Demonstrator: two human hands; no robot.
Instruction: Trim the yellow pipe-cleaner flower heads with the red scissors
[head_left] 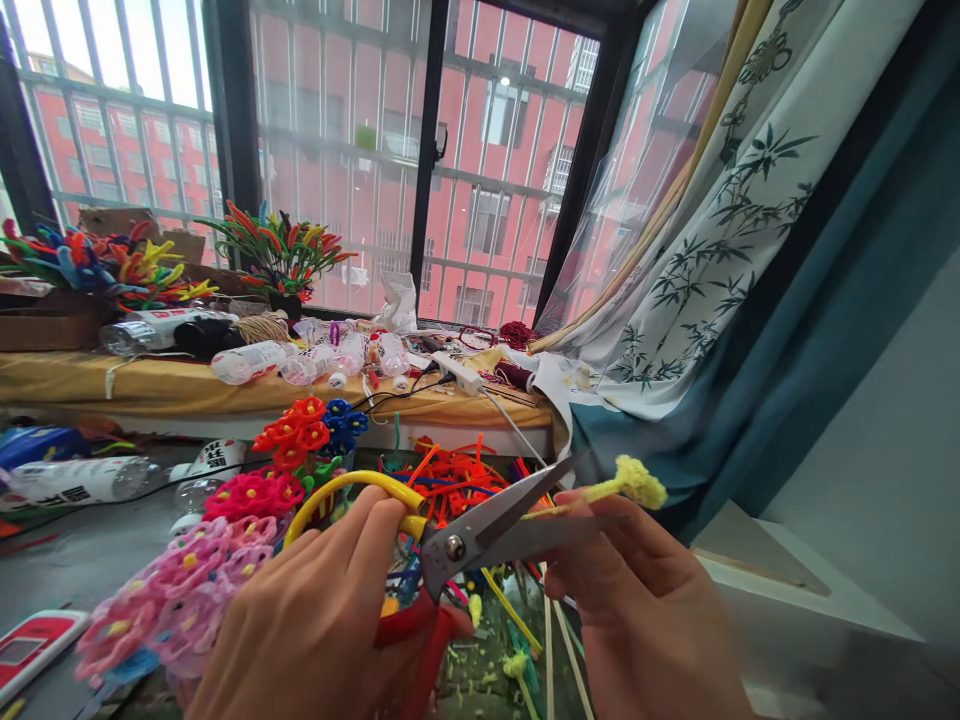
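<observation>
A yellow chenille stem with a fluffy tip (639, 482) is pinched in the right hand (637, 590), its stalk between the parted blades of the scissors (454, 547), whose yellow and red handles the left hand (315, 605) grips. Beyond lie loose orange-red chenille stems (459, 487), with pink chenille flowers (169, 590) beside the left hand and plastic bottles on the windowsill (45, 372) behind.
</observation>
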